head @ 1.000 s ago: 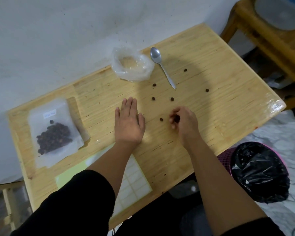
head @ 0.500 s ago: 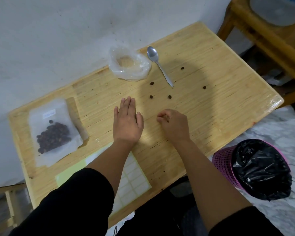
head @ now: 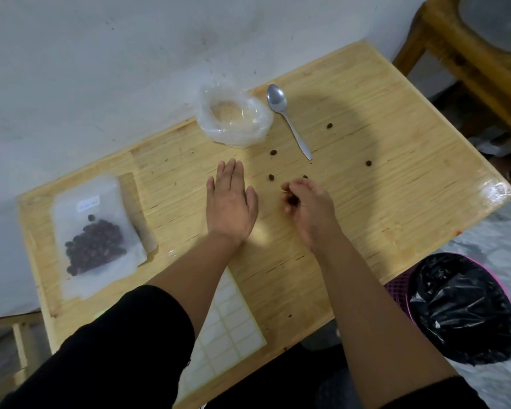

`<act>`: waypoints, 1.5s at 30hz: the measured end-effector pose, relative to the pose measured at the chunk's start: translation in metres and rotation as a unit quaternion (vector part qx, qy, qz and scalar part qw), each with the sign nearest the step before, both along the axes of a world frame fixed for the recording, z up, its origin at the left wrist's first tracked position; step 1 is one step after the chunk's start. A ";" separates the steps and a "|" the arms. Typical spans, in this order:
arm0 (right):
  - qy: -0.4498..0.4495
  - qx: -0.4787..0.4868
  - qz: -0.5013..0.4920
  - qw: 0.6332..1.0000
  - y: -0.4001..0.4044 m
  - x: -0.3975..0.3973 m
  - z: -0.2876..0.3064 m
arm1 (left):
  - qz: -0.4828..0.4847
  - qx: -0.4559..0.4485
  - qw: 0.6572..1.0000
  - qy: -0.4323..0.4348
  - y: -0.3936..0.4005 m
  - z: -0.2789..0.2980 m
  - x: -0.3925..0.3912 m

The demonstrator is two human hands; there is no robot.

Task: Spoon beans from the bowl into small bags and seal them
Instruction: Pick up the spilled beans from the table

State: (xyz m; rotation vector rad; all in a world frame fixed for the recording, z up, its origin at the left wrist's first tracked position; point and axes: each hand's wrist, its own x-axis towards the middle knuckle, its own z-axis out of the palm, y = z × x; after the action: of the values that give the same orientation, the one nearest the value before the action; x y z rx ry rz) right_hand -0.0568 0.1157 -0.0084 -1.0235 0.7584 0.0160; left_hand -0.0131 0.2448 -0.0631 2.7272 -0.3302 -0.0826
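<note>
A clear plastic-lined bowl (head: 233, 116) stands at the table's far edge with a metal spoon (head: 288, 119) lying just right of it. Several dark loose beans (head: 271, 177) are scattered on the wooden table (head: 381, 208). My right hand (head: 310, 211) has its fingers curled and pinches dark beans at its fingertips, just below one loose bean. Beside it, my left hand (head: 230, 202) lies flat on the table with straight fingers. A translucent small bag of beans (head: 93, 246) with a white label lies at the left.
A sheet of white blank labels (head: 230, 329) lies at the table's near edge, partly under my left forearm. A pink bin lined with a black bag (head: 460, 308) stands on the floor at the right. A wooden stool (head: 466, 63) is at the far right.
My right hand picked a bean off the table near its fingers and moved slightly forward, toward another loose bean. My left hand stayed flat in place.
</note>
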 end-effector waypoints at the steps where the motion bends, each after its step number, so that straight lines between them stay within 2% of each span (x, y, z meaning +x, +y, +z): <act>1: 0.016 -0.051 0.015 0.998 0.001 0.003 -0.002 | 0.000 0.004 1.000 -0.001 -0.001 -0.001 0.003; 3: 0.040 -0.198 0.069 0.977 0.003 0.010 -0.007 | 0.000 0.003 1.000 -0.010 -0.001 -0.002 0.004; 6: 0.027 -0.381 0.125 0.916 0.006 0.022 -0.013 | 0.002 -0.024 0.999 -0.023 0.000 -0.001 0.003; 9: 0.024 -0.492 0.150 0.858 0.009 0.030 -0.018 | 0.001 -0.044 0.999 -0.028 0.000 0.000 0.003; 12: 0.022 -0.544 0.168 0.822 0.011 0.033 -0.028 | 0.001 -0.051 0.998 -0.030 0.000 -0.001 0.003; 19: 0.026 -0.582 0.153 0.798 0.016 0.032 -0.031 | 0.005 -0.052 0.998 -0.028 -0.001 -0.001 0.005; 20: 0.030 -0.568 0.145 0.810 0.016 0.032 -0.030 | 0.005 -0.054 0.998 -0.028 -0.001 -0.002 0.005; 22: 0.032 -0.498 0.100 0.861 0.013 0.030 -0.025 | 0.003 -0.057 0.998 -0.026 0.000 -0.002 0.005; 25: 0.046 -0.325 -0.015 0.944 -0.002 0.023 -0.017 | 0.001 -0.068 0.997 -0.024 0.000 -0.002 0.004; 28: 0.066 -0.194 -0.090 0.975 -0.021 0.015 -0.009 | -0.017 -0.093 0.995 -0.030 -0.002 -0.001 0.002; 30: 0.072 -0.179 -0.087 0.977 -0.031 0.013 -0.008 | -0.025 -0.095 0.995 -0.033 -0.003 -0.003 0.001; 32: 0.068 -0.248 -0.043 0.965 -0.039 0.014 -0.013 | -0.024 -0.087 0.995 -0.036 -0.005 -0.002 0.001; 35: 0.053 -0.420 0.061 0.904 -0.044 0.014 -0.017 | 0.004 -0.081 0.996 -0.026 -0.018 0.002 0.006; 37: 0.037 -0.489 0.112 0.864 -0.046 0.014 -0.017 | 0.032 -0.088 0.996 -0.010 -0.032 0.002 0.009; 40: 0.036 -0.547 0.158 0.821 -0.048 0.014 -0.022 | 0.045 -0.087 0.995 -0.004 -0.048 -0.002 0.009; 45: 0.028 -0.563 0.164 0.809 -0.049 0.016 -0.026 | 0.046 -0.084 0.995 -0.024 -0.050 -0.005 0.007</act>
State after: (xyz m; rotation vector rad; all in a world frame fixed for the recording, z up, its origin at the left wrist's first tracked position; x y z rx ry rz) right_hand -0.0409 0.0672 -0.0343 -2.3020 0.6020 -0.1233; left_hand -0.0057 0.1950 -0.0686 2.5761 -0.2146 0.0343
